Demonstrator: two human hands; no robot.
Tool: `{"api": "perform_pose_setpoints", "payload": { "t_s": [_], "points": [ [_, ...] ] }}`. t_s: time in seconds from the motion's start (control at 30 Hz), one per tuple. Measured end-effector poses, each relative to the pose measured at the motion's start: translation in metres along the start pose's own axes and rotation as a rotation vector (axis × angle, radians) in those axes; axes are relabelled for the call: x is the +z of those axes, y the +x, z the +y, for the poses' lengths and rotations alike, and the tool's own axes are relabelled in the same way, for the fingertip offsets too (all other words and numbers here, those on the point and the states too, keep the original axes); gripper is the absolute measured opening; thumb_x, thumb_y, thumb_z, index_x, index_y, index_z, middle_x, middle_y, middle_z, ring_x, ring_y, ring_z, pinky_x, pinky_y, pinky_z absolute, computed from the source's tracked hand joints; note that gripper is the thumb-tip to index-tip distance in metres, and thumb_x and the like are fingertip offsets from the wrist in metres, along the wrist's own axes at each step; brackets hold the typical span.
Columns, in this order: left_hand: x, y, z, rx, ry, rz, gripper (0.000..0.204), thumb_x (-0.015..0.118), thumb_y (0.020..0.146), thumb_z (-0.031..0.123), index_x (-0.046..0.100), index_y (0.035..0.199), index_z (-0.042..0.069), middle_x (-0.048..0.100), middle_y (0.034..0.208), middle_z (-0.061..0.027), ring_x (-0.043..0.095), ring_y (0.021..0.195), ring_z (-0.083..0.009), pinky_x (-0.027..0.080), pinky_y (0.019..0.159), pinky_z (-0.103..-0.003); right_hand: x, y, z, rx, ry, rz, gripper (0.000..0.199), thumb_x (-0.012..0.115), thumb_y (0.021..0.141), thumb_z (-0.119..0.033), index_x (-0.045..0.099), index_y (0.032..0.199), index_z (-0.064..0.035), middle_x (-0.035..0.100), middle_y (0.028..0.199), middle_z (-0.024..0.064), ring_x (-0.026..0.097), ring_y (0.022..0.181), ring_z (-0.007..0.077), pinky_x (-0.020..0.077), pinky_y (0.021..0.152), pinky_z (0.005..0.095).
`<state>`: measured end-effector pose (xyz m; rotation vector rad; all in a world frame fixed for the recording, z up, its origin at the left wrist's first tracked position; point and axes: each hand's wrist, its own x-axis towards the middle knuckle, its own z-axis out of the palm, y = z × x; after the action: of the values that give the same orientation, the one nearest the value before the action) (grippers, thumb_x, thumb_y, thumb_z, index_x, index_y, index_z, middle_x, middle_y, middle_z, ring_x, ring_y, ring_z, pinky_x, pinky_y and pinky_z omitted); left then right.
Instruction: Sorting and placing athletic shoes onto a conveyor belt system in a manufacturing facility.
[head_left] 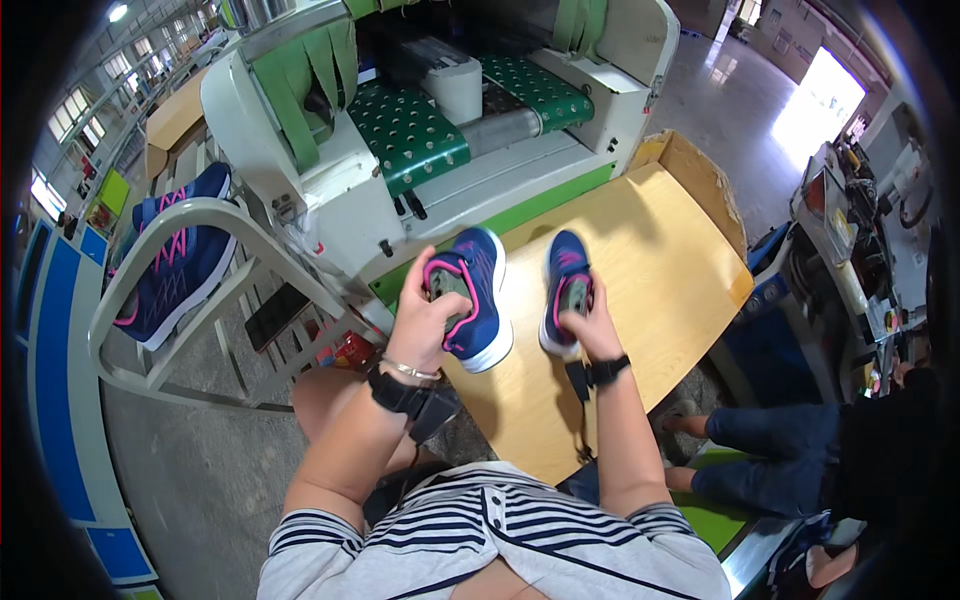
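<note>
My left hand (425,315) grips a navy running shoe (486,290) with pink collar trim and a white sole, its thumb at the shoe's opening. A matching navy shoe (567,258) is in my right hand (592,318), thumb also at the opening. Both shoes are toe away from me, held side by side over the wooden board. Something grey-green shows inside each opening; I cannot make out what it is. The tip of the right shoe is slightly blurred.
Ahead stands a machine with a perforated green belt (405,130) and hanging green strips. The wooden table (640,270) lies beneath my hands, a cardboard box (700,185) at its far edge. On the left metal rack (165,375) rest more navy shoes (185,275) and a phone (275,315). A person (770,445) is at right.
</note>
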<state>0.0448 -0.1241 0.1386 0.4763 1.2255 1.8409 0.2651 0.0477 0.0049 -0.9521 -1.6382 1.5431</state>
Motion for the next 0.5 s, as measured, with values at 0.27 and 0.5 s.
{"api": "perform_pose_setpoints", "payload": {
  "t_s": [0.27,0.5],
  "points": [
    [0.058,0.099,0.086,0.781,0.595,0.319,0.091,0.066,0.071,0.003,0.024,0.152,-0.001,0.035,0.148,-0.0226,0.042,0.134,-0.0331,0.033,0.113,-0.04,0.041,-0.079,-0.028,-0.121,-0.276,0.015,0.079,0.067,0.083,-0.004,0.028,0.151,0.004,0.042,0.148,0.0255,0.041,0.14,0.0342,0.0324,0.115,0.0366],
    [0.045,0.158,0.063,0.785,0.82,0.514,0.099,0.074,0.076,0.026,0.018,0.156,0.009,0.015,0.158,-0.0302,0.022,0.145,-0.0469,0.024,0.116,-0.052,0.046,-0.082,-0.032,-0.079,-0.176,0.1,0.075,0.074,0.082,-0.005,0.037,0.147,0.0005,0.048,0.144,0.0208,0.048,0.134,0.0298,0.0392,0.11,0.0363]
  ]
}}
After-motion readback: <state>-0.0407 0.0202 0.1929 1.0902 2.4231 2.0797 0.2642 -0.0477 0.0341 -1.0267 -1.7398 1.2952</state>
